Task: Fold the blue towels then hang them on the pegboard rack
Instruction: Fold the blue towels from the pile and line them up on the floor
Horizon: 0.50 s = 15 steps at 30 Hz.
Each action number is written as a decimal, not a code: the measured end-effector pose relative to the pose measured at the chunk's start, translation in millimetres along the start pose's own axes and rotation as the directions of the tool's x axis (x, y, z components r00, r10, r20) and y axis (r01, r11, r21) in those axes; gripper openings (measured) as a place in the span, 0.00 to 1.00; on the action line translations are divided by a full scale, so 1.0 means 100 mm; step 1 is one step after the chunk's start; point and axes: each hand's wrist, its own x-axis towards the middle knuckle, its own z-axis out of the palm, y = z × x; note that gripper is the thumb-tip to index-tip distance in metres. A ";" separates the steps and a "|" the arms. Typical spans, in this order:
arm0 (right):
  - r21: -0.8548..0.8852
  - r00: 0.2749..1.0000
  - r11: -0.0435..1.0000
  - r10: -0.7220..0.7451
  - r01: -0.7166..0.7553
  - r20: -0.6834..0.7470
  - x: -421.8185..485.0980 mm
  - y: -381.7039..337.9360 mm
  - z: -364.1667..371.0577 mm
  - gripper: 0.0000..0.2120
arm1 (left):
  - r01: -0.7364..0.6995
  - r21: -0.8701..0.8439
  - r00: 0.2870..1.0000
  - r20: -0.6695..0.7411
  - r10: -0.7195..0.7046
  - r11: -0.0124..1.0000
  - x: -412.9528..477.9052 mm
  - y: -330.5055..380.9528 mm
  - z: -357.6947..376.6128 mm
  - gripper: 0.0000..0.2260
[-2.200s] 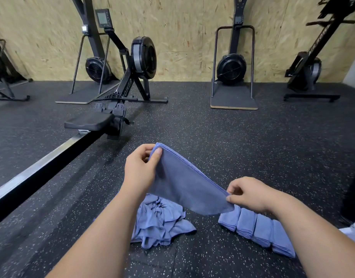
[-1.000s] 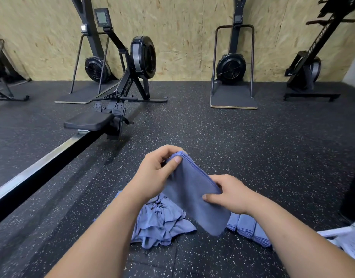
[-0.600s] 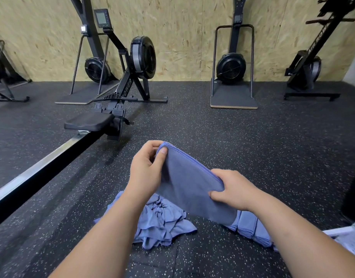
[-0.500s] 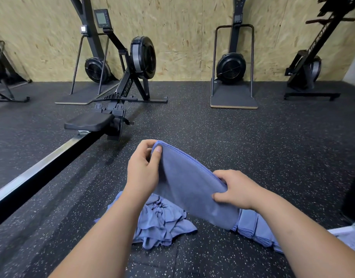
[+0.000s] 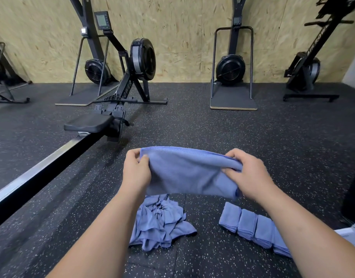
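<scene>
One blue towel [image 5: 188, 173] is held in the air above the speckled black floor [image 5: 232, 133], stretched level between two bare hands, with its stitched upper edge running from one to the other. Its upper left corner is pinched by the left grip [image 5: 135, 173], thumb on the near face and fingers curled behind. Its right end is bunched and clamped in the right grip [image 5: 250, 175], whose fingers are curled round the cloth. Directly below, one crumpled pile of blue towels [image 5: 158, 223] is seen on the floor; how many are in it cannot be counted. Near it on the right, four folded towels [image 5: 250, 227] are laid side by side in one row, touching, and the row's near end is hidden by the right forearm. Beyond, one rowing machine [image 5: 130, 77] is stretched along the floor at the left. Two upright machines [image 5: 230, 69] on flat boards are stood against the chipboard wall [image 5: 182, 27], and a third black machine [image 5: 305, 75] is seen at the right.
</scene>
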 end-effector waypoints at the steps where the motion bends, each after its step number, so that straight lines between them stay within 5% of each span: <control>1: 0.008 0.998 1.000 0.000 0.001 -0.057 -0.01 -0.04 0.01 0.09 | 0.031 -0.022 0.999 0.029 -0.030 0.999 -0.05 0.05 0.01 0.08; 7: 0.042 0.952 0.972 -0.218 0.232 -0.214 -0.08 -0.21 0.08 0.14 | 0.260 -0.269 0.955 0.211 -0.206 0.927 -0.19 0.27 0.07 0.20; 10: 0.018 0.893 0.922 -0.369 0.386 -0.257 -0.09 -0.29 0.12 0.15 | -0.131 -0.044 0.981 0.140 0.136 0.990 -0.23 0.19 0.10 0.16; 13: 0.017 0.861 0.891 -0.434 0.454 -0.266 -0.11 -0.39 0.15 0.17 | -0.491 0.054 0.841 0.287 0.458 0.869 -0.35 0.19 0.15 0.07; 15: 0.035 0.851 0.874 -0.462 0.485 -0.252 -0.13 -0.44 0.18 0.14 | -0.536 0.033 0.761 0.452 0.466 0.844 -0.42 0.20 0.20 0.10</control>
